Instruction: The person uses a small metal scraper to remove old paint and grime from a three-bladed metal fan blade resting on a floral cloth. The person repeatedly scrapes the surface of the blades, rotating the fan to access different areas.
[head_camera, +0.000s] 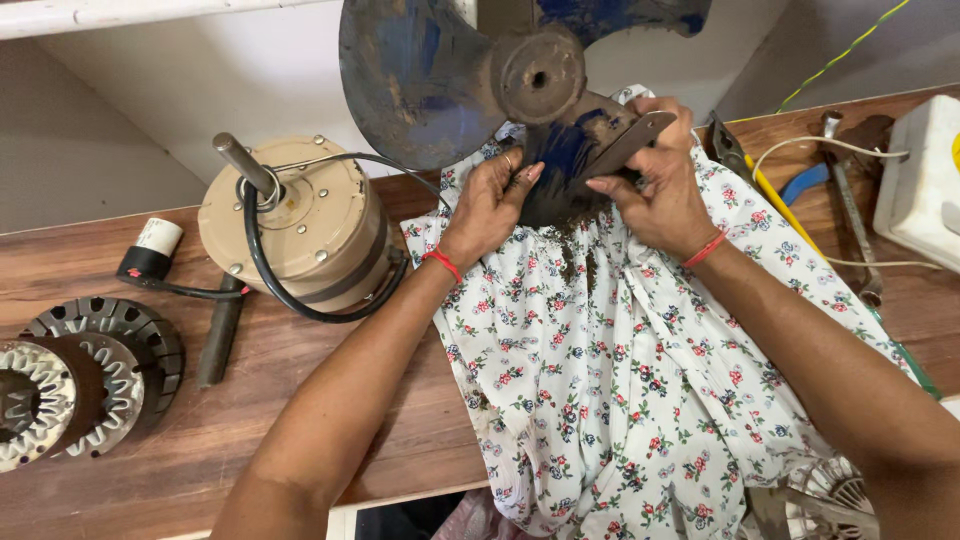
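1. Holding a dirty blue fan blade (450, 80), the left hand (490, 205) pinches the lower blade edge with fingers closed on it.
2. The right hand (660, 190) grips a flat metal scraper (628, 143), pressed against that same blade, just beside the left fingers.
3. One fan blade shows, standing over a floral cloth (620, 370) that lies on the wooden bench (200, 450); dark grit is scattered on the cloth below it.
4. One beige motor (300, 225) with a shaft and a black cable sits left of the cloth.
5. Two round metal stator parts (80, 375) lie at far left (they overlap, and the nearer one is cut off).
6. The fan's upper blades run out of frame.
7. Tools at right, near a white box (920, 180), are tangled and hard to count.
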